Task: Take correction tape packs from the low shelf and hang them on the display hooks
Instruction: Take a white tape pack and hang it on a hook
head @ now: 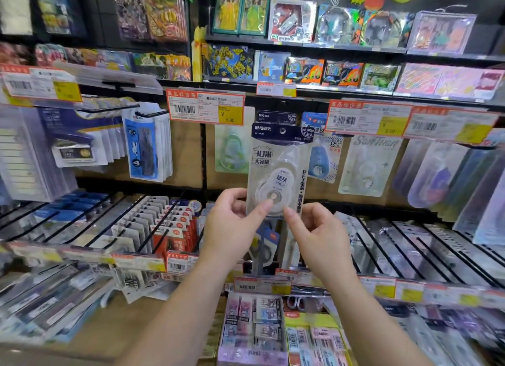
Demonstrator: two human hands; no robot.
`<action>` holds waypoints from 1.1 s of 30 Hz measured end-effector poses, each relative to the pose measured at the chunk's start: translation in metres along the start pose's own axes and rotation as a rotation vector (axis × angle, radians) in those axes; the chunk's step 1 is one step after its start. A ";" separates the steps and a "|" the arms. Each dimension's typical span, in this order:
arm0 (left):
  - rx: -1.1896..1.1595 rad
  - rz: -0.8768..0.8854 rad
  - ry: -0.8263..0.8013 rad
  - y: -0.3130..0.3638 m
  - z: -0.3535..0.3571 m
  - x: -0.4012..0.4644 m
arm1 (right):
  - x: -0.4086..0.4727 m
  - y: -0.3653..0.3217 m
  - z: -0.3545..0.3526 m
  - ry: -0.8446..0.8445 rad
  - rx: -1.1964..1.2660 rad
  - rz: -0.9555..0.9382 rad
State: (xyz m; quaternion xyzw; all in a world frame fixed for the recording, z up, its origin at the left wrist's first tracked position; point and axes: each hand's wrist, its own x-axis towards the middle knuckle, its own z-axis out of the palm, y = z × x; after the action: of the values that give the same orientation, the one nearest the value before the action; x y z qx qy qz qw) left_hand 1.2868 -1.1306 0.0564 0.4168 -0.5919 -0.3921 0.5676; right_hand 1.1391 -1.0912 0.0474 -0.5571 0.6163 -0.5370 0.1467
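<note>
We look down from head height at a stationery shop display, and both of our bare hands are raised in front of it holding one correction tape pack (276, 171) upright at the centre of the view. Our left hand (232, 223) pinches the pack's lower left corner, thumb on the front against the clear blister and fingers curled behind the card. Our right hand (318, 233) pinches the lower right edge in the same way, thumb tip on the front. The pack has a dark header strip with a round hang hole (283, 131) near its top, and a white tape dispenser shows through the plastic. The hole sits just below an orange and yellow price tag (205, 107), in front of another dark-headed pack (276, 117) already hanging behind it; we cannot tell whether the hole is on a hook. Pale green and blue tape packs (322, 158) hang to either side. Below our hands, angled black wire racks (164, 223) hold rows of carded goods, and toy boxes (240, 13) fill the top shelves
</note>
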 end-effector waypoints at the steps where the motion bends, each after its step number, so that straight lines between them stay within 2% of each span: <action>1: 0.051 -0.010 0.024 -0.004 0.000 0.003 | 0.001 0.003 0.000 0.002 -0.025 0.022; 14: 0.230 -0.033 0.079 -0.032 0.021 0.053 | 0.053 0.020 0.012 0.010 -0.174 0.093; 20: 0.281 -0.028 0.079 -0.040 0.029 0.092 | 0.090 0.025 0.022 -0.015 -0.324 0.080; 33: 0.262 -0.072 0.115 -0.058 0.046 0.133 | 0.131 0.042 0.038 -0.023 -0.320 0.056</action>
State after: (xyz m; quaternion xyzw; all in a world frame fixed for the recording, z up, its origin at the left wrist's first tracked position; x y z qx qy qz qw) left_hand 1.2428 -1.2759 0.0461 0.5301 -0.5892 -0.3069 0.5270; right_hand 1.1021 -1.2294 0.0530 -0.5622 0.7073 -0.4214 0.0780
